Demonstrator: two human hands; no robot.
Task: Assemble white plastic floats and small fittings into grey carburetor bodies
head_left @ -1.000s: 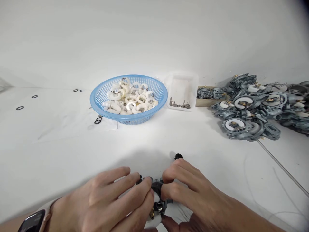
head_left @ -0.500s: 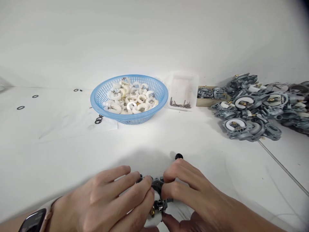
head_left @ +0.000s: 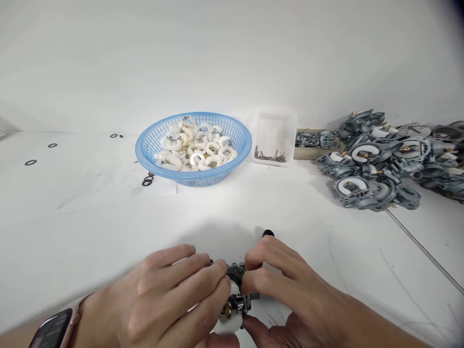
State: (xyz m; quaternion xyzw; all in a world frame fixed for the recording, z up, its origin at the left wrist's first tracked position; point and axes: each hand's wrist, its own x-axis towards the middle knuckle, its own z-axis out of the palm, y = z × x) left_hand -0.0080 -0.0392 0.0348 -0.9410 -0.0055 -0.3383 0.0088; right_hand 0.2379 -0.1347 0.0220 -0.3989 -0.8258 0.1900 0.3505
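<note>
- The left hand point(head_left: 170, 299) is at the near edge of the white table point(head_left: 90, 232), fingers curled around a small carburetor body point(head_left: 237, 295), with the index fingertip pressed on its top.
- The right hand point(head_left: 290, 295) closes on the same carburetor body from the right; thumb and forefinger pinch its upper part, and the thumb sits below.
- The carburetor body is grey cast metal with a rough, lumpy outline. It carries a smooth white plastic float and a small brass fitting on its near side. It sits between the two hands, near centre, mostly hidden by the fingers.
- A smartwatch point(head_left: 50, 331) with a dark square face and pale strap is on the left wrist.
- A small black round knob-like part point(head_left: 268, 234) lies on the table just beyond the right hand's knuckles.
- Farther off, centre, is a blue plastic basket point(head_left: 145, 145) with a slotted lattice wall, heaped with white horseshoe-shaped floats point(head_left: 195, 147) with metal clips.
- Just right of it stands a clear rectangular plastic tray point(head_left: 273, 121) holding thin metal pins point(head_left: 270, 155).
- At far right a pile of grey carburetor bodies point(head_left: 384, 159) spreads out, beside a shallow cardboard box point(head_left: 302, 152).
- Thin black rubber O-rings point(head_left: 147, 181) lie near the basket's left foot; others are scattered at far left.
</note>
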